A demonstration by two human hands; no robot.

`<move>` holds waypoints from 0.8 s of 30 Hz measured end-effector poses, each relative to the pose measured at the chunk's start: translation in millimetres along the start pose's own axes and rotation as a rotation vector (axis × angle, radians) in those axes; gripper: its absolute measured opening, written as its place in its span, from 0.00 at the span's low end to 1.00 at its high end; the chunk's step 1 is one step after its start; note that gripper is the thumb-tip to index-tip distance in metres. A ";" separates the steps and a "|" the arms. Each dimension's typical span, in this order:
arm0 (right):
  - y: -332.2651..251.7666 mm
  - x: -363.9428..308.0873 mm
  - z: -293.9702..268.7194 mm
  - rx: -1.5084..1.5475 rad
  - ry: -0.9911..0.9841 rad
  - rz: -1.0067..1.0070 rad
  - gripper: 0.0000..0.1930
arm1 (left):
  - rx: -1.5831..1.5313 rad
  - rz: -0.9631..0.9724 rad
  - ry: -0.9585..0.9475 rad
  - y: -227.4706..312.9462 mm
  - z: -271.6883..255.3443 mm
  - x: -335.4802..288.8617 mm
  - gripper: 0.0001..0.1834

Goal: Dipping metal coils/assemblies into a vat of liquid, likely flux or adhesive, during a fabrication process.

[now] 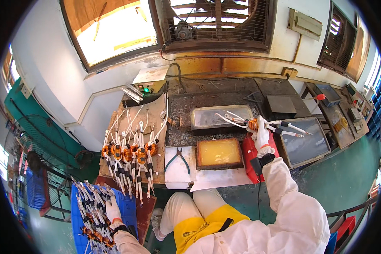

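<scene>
Over the right part of the bench (180,137), the right hand (262,136) grips a copper-wound coil (252,124), its white leads (292,134) spreading to both sides above a red block (250,158). At the lower left, the left hand (112,210) rests among the leads of more coils (99,235) heaped in a blue bin (130,207); whether its fingers close on one, I cannot tell. A row of similar coils (127,154) lies on a wooden board (158,171), near pliers (179,154) and a yellow-filled tray (219,153).
</scene>
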State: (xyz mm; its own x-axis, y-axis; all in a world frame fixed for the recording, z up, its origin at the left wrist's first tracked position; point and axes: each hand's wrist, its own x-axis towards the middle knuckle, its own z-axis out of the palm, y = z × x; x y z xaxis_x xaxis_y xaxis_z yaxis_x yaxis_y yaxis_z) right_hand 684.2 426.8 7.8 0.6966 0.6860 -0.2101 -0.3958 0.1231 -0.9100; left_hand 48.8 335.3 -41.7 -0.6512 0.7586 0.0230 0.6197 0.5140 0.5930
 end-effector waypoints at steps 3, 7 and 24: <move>-1.1 -4.8 0.7 -0.019 0.068 0.010 0.24 | -0.018 0.008 0.004 -2.5 3.9 4.0 0.26; -3.8 -2.1 6.3 -0.008 0.034 -0.020 0.24 | -0.029 -0.008 0.037 -3.6 6.1 5.7 0.25; 1.3 8.9 1.3 -0.025 0.031 0.025 0.24 | -0.053 0.012 0.045 -2.8 5.2 2.1 0.23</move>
State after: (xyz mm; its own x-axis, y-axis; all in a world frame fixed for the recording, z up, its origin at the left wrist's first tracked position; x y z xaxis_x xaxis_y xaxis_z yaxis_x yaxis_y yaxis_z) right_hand 689.0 434.0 5.1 0.7052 0.6659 -0.2435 -0.3982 0.0878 -0.9131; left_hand 47.9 337.6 -47.5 -0.6637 0.7451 0.0652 0.6041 0.4826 0.6341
